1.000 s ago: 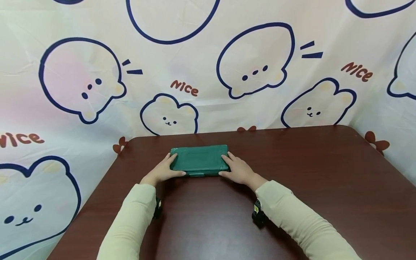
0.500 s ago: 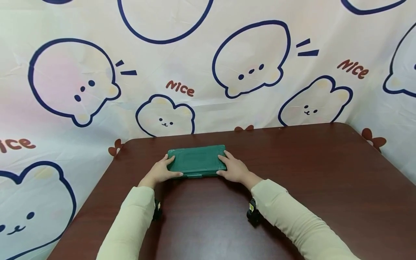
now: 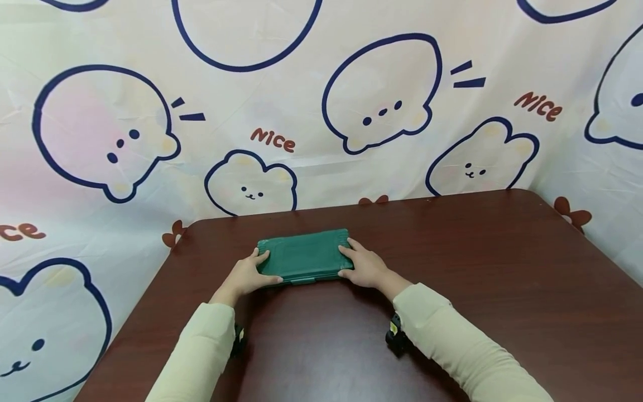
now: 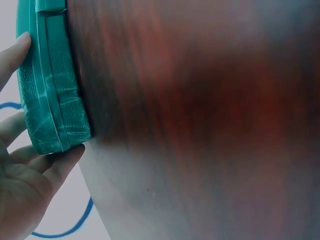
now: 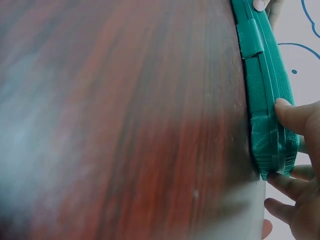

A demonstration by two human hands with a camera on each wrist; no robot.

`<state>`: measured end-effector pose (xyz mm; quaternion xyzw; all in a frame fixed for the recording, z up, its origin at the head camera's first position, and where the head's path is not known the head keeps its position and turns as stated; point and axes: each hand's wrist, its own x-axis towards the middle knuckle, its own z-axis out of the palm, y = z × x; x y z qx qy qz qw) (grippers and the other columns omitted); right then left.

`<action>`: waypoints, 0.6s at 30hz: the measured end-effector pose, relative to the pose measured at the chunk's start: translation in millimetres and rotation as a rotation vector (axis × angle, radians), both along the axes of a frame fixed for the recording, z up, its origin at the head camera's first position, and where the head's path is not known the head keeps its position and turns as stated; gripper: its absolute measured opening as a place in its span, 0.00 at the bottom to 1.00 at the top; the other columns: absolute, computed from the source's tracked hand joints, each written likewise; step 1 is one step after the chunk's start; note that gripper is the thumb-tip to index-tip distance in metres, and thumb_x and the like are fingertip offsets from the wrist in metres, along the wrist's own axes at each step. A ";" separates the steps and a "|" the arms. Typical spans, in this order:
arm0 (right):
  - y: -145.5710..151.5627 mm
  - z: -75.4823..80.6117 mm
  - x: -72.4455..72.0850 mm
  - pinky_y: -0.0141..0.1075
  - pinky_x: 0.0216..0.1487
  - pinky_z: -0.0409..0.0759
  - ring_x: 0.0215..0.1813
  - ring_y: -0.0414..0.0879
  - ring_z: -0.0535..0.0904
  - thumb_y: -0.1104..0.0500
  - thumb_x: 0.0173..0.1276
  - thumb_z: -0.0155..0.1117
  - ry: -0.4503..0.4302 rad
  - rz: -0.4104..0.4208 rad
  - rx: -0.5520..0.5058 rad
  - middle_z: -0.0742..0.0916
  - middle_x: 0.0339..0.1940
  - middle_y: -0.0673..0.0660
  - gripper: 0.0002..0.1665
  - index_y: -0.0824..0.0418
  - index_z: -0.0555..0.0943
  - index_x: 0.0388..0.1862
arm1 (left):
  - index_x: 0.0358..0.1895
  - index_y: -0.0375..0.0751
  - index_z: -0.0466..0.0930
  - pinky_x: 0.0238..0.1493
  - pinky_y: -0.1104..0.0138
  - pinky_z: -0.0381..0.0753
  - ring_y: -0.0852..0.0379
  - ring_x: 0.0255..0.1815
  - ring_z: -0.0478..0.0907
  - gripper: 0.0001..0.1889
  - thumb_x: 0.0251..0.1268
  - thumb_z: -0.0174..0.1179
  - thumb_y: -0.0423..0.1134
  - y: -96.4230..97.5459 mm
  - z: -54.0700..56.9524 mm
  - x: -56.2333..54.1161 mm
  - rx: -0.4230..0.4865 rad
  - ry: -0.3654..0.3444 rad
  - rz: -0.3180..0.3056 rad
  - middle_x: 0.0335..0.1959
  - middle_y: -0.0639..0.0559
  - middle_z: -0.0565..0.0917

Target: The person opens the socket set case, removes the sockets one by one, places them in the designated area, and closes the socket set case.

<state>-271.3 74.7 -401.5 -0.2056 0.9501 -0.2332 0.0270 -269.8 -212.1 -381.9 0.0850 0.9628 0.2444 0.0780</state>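
Observation:
A flat, closed green plastic case (image 3: pixel 305 255) lies on the dark brown table, its long side with a latch (image 5: pixel 251 39) facing the person. My left hand (image 3: pixel 246 274) grips its left end, thumb along the near long side and fingers around the corner. At the opposite end my right hand (image 3: pixel 369 268) holds it the same way, fingertips on the lid. In the left wrist view the case's textured side (image 4: pixel 52 85) stands between thumb and fingers. What the case contains is hidden.
The brown wooden table (image 3: pixel 452 251) stretches around the case, with rounded far corners. Behind it and at both sides hangs a pale cloth (image 3: pixel 311 167) printed with cartoon bears. A small black device (image 3: pixel 396 335) sits on the right wrist.
Both hands have drawn the case slightly toward the person, and it is turned a little, its right end farther back. The head view has also shifted and tilted a bit.

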 end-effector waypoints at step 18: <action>60.1 1.6 48.5 0.48 0.48 0.68 0.59 0.56 0.63 0.47 0.57 0.59 0.053 0.042 0.006 0.57 0.65 0.63 0.39 0.60 0.60 0.64 | 0.62 0.35 0.59 0.47 0.53 0.68 0.35 0.54 0.63 0.46 0.40 0.62 0.61 57.4 -0.2 48.2 -0.070 0.126 -0.046 0.62 0.30 0.52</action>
